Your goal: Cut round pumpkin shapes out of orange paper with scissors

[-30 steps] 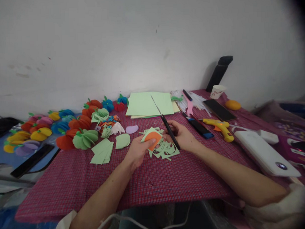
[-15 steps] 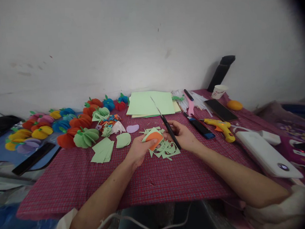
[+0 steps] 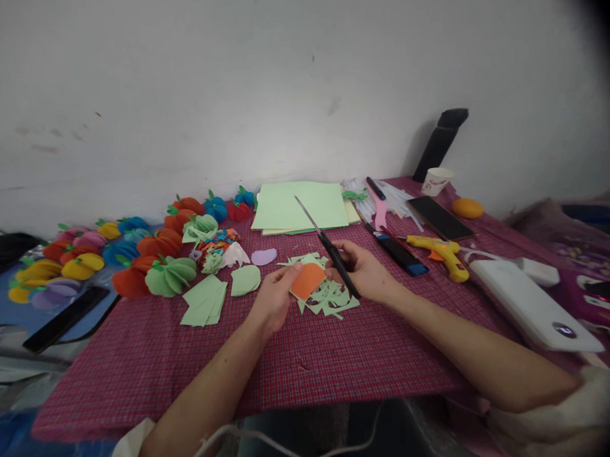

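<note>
My left hand (image 3: pixel 273 297) pinches an orange paper piece (image 3: pixel 307 280) over the red checked cloth (image 3: pixel 309 361), with green paper behind it. My right hand (image 3: pixel 365 270) is closed on black-handled scissors (image 3: pixel 330 249), whose blades point up and away to the left, right beside the orange piece. A heap of light green paper scraps (image 3: pixel 332 297) lies on the cloth under both hands.
Green paper sheets (image 3: pixel 300 205) lie at the back. Coloured paper pumpkins (image 3: pixel 156 260) crowd the left, with cut green squares (image 3: pixel 205 302) and a green round piece (image 3: pixel 245 280). On the right lie a yellow glue gun (image 3: pixel 438 252), a phone (image 3: pixel 439 218), a white box (image 3: pixel 530 305) and a paper cup (image 3: pixel 436 181).
The orange piece has turned in my left hand, so more of its flat orange face shows. The scissors tipped slightly lower and to the left.
</note>
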A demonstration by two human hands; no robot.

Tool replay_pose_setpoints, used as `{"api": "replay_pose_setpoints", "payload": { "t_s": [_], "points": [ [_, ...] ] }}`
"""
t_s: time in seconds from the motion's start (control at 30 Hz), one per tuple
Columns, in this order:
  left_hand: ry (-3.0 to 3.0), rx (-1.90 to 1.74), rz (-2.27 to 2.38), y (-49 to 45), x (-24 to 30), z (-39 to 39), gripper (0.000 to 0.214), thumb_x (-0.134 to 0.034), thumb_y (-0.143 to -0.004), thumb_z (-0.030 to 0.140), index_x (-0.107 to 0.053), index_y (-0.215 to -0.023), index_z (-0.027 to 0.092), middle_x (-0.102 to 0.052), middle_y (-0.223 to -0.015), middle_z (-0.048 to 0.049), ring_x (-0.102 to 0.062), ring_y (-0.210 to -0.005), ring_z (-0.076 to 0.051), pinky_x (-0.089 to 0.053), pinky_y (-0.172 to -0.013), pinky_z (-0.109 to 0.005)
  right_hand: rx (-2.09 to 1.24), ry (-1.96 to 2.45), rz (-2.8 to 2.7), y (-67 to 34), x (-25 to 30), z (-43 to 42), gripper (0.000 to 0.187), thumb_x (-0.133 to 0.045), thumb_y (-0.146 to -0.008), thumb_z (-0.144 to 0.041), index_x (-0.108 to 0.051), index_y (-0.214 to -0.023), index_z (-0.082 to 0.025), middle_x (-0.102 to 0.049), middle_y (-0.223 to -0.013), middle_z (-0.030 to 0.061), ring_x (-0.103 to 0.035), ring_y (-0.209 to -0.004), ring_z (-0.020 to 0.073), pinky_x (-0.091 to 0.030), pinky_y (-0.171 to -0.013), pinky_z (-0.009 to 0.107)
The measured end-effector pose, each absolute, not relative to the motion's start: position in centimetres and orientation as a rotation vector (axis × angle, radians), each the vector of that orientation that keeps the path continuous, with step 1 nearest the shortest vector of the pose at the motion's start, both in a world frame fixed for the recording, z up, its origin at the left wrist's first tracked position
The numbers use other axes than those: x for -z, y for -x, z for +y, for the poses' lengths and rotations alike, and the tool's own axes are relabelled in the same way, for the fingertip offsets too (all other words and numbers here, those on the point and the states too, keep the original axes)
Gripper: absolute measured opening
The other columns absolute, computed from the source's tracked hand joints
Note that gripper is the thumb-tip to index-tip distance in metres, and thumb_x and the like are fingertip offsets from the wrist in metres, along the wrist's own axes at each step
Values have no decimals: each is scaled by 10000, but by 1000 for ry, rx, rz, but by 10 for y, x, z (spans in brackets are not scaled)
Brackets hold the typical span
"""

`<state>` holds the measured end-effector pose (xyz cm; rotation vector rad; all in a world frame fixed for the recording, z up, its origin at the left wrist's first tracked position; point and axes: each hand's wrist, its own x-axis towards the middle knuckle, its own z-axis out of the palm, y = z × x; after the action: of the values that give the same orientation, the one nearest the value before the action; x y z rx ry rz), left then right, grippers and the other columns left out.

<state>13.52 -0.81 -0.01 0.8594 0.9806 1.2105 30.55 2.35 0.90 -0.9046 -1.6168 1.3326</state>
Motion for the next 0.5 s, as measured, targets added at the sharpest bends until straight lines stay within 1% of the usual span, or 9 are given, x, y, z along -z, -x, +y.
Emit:
{"api": "replay_pose_setpoints", "payload": {
  "t_s": [0.1, 0.23, 0.37, 0.5],
  "points": [
    [-854, -1225, 986, -135, -1, -8, 333, -608, -653, 423, -647, -789, 121, -659, -778, -84, -593, -649, -158, -456, -569, -264, -1345, 899, -1612, -305, -7, 24, 434, -611, -630, -193, -410, -1016, -186, -531, -694, -30, -505, -535, 82, -401, -463, 193],
    [-875, -1218, 979, -134, -2, -9, 332, -616, -649, 415, -650, -785, 115, -658, -763, -84, -589, -631, -153, -447, -564, -255, -1366, 905, -1601, -305, -7, 24, 437, -612, -627, -185, -405, -1011, -195, -534, -687, -34, -509, -535, 87, -404, -466, 199],
    [-893, -1211, 963, -135, 0, -8, 297, -614, -662, 386, -650, -778, 114, -654, -749, -74, -582, -627, -146, -446, -570, -255, -1333, 908, -1625, -305, -7, 24, 410, -601, -638, -170, -420, -1006, -191, -545, -699, -23, -506, -542, 85, -397, -460, 192],
    [-893, -1185, 958, -134, 1, -8, 275, -647, -643, 332, -652, -808, 112, -657, -744, -69, -580, -621, -142, -447, -588, -260, -1311, 910, -1638, -305, -6, 23, 397, -606, -645, -177, -428, -1000, -190, -547, -714, -19, -504, -554, 85, -396, -466, 191]
  ]
}}
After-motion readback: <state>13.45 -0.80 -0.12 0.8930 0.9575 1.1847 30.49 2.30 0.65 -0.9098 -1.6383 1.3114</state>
